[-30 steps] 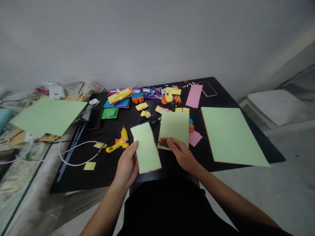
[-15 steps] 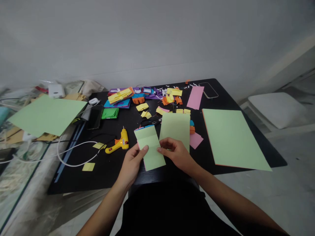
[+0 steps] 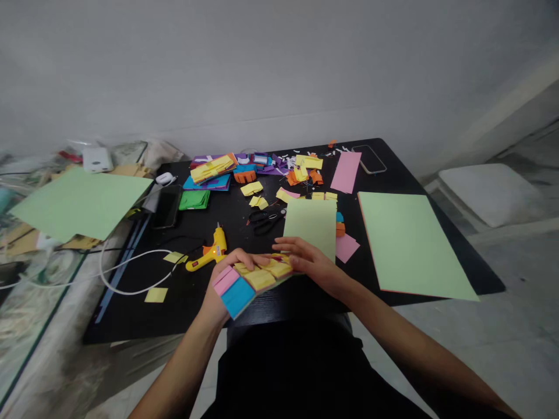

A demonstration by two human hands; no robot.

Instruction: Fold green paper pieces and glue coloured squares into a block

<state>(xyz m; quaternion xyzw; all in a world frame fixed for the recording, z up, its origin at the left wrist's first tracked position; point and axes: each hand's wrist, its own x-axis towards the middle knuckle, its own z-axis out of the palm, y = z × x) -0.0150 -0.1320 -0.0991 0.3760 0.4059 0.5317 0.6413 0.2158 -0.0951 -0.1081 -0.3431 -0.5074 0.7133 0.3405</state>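
Note:
My left hand grips a folded paper piece low over the table's front edge. Pleated yellow strips cover its upper face, and a pink and a blue panel show at its left end; a pale green layer peeks out underneath. My right hand has its fingers stretched out and apart, and touches the piece's right end. Beyond that hand lies a pale green paper sheet. Black-handled scissors lie behind the hands. To the left of my left hand rests a yellow glue gun.
A large pale green sheet stack covers the right side of the black table. Folded and cut coloured papers lie along the back. A phone and a white cable are on the left.
The paper piece has been turned over, from its plain green face to its yellow, pink and blue face. My right fingers have stretched out, and the scissors show more fully.

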